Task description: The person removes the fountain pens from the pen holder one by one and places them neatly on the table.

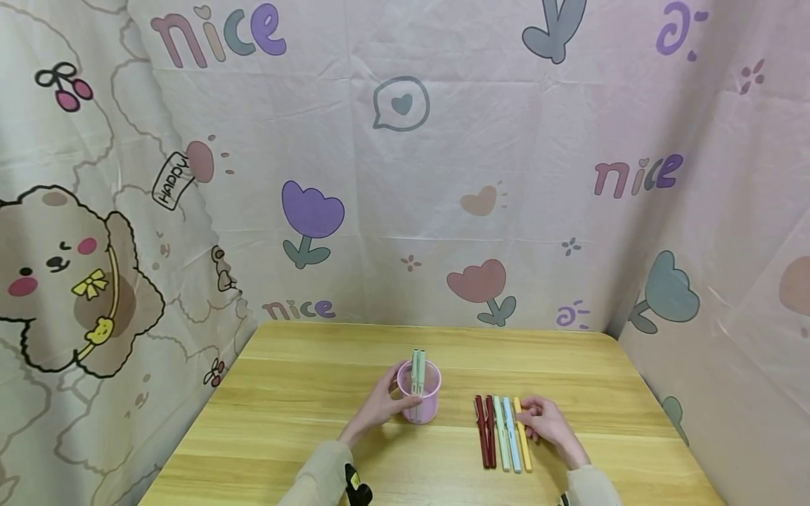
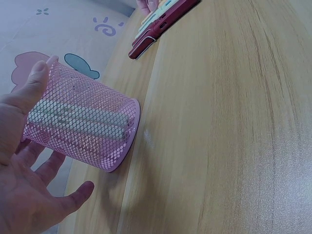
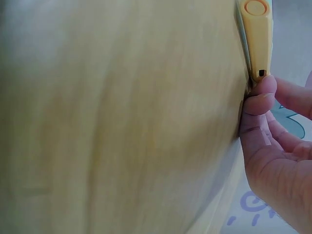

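Observation:
My left hand (image 1: 384, 398) holds a pink mesh pen holder (image 1: 429, 410), its thumb at the rim and its fingers around the far side. Through the mesh of the pen holder (image 2: 83, 141) two pale green pens (image 1: 418, 369) show, standing upright inside it. My right hand (image 1: 545, 422) pinches a yellow pen (image 1: 524, 446) at its upper part, while the pen lies on the table. In the right wrist view, the thumb and a finger close on the yellow pen (image 3: 256, 39).
Left of the yellow pen, two dark red pens (image 1: 486, 436), a light green pen (image 1: 502, 436) and a light blue pen (image 1: 512, 436) lie side by side on the wooden table (image 1: 304, 365). A printed curtain (image 1: 405, 183) hangs behind the table and along both sides.

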{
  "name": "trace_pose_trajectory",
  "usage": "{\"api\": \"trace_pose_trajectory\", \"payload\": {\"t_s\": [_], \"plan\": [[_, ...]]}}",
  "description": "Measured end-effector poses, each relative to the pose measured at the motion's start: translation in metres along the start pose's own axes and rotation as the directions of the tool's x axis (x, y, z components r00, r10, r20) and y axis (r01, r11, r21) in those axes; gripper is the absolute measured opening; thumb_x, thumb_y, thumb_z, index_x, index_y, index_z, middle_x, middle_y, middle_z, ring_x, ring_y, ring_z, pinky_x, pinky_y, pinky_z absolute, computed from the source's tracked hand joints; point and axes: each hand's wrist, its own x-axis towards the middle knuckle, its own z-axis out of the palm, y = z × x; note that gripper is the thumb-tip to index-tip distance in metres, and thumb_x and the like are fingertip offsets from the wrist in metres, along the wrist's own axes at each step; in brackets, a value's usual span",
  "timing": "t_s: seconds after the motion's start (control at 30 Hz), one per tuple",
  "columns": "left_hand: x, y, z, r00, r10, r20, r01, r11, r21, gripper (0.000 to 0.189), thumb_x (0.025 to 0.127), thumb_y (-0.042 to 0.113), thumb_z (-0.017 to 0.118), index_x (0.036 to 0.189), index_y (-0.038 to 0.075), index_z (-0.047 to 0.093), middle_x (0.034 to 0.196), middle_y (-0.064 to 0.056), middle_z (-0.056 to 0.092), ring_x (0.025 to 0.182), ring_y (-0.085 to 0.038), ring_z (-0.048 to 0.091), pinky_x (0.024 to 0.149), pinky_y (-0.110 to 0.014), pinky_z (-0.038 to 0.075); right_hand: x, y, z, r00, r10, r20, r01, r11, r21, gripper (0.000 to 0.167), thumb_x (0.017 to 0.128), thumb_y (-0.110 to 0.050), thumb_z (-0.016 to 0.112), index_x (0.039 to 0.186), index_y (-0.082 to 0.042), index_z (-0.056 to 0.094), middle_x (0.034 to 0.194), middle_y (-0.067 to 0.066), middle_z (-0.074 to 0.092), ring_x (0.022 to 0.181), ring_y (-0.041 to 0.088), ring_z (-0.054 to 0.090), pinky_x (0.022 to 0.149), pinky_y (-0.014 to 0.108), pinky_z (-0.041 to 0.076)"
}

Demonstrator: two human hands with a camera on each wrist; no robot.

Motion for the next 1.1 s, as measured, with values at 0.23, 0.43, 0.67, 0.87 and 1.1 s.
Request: {"api": "trace_pose_trajectory", "payload": {"t_s": [0.23, 0.43, 0.67, 0.87, 1.1], "plan": [[-0.0007, 0.0007, 0.0002, 1.0, -0.002, -0.003, 0.002, 1.0, 0.001, 0.084, 0.088, 0.019, 0.078, 0.156, 0.003, 0.03, 0.156, -0.028, 0.039, 0.141, -0.052, 0.04, 0.115, -0.071, 0.033, -0.0015, -0.0035, 0.001, 1.0, 0.006, 0.008, -0.006, 1.0, -0.019, 0.059, 0.091, 0.0, 0.065, 0.14, 0.019, 0.04, 0.075, 0.006, 0.058, 0.056, 0.01, 0.053, 0.046, 0.019, 0.046], [-0.0005, 0.0007, 0.0001, 1.0, 0.002, -0.005, -0.002, 1.0, 0.003, 0.084, 0.088, 0.018, 0.078, 0.156, 0.003, 0.03, 0.156, -0.028, 0.039, 0.141, -0.051, 0.041, 0.116, -0.069, 0.033, -0.0019, -0.0042, 0.0, 1.0, -0.022, 0.022, 0.023, 0.999, -0.04, 0.059, 0.092, -0.002, 0.064, 0.14, 0.021, 0.038, 0.075, 0.008, 0.06, 0.054, 0.01, 0.053, 0.045, 0.02, 0.047], [-0.0005, 0.0002, 0.0002, 1.0, 0.0, -0.004, 0.0, 1.0, 0.001, 0.085, 0.088, 0.018, 0.078, 0.156, 0.002, 0.03, 0.156, -0.029, 0.039, 0.141, -0.051, 0.041, 0.116, -0.069, 0.033, -0.0015, -0.0036, -0.0006, 0.999, -0.017, 0.042, 0.019, 0.998, -0.055, 0.06, 0.094, -0.003, 0.063, 0.142, 0.02, 0.036, 0.074, 0.008, 0.06, 0.056, 0.012, 0.054, 0.046, 0.021, 0.049], [-0.0003, -0.0005, 0.0003, 1.0, 0.002, -0.004, -0.002, 1.0, -0.002, 0.085, 0.088, 0.018, 0.078, 0.156, 0.003, 0.03, 0.156, -0.028, 0.039, 0.141, -0.051, 0.041, 0.115, -0.069, 0.034, -0.0024, -0.0046, -0.0023, 0.997, -0.046, 0.069, 0.05, 0.997, -0.061, 0.06, 0.095, -0.004, 0.063, 0.142, 0.02, 0.036, 0.074, 0.008, 0.06, 0.055, 0.011, 0.055, 0.046, 0.022, 0.049], [-0.0007, 0.0001, 0.0006, 1.0, 0.009, -0.003, -0.009, 1.0, 0.005, 0.085, 0.088, 0.018, 0.078, 0.156, 0.002, 0.03, 0.156, -0.029, 0.039, 0.141, -0.052, 0.041, 0.115, -0.069, 0.034, -0.0042, -0.0057, -0.0023, 0.995, -0.039, 0.087, 0.043, 0.998, -0.043, 0.06, 0.094, -0.003, 0.063, 0.143, 0.02, 0.036, 0.074, 0.008, 0.06, 0.055, 0.01, 0.055, 0.047, 0.021, 0.049]]}}
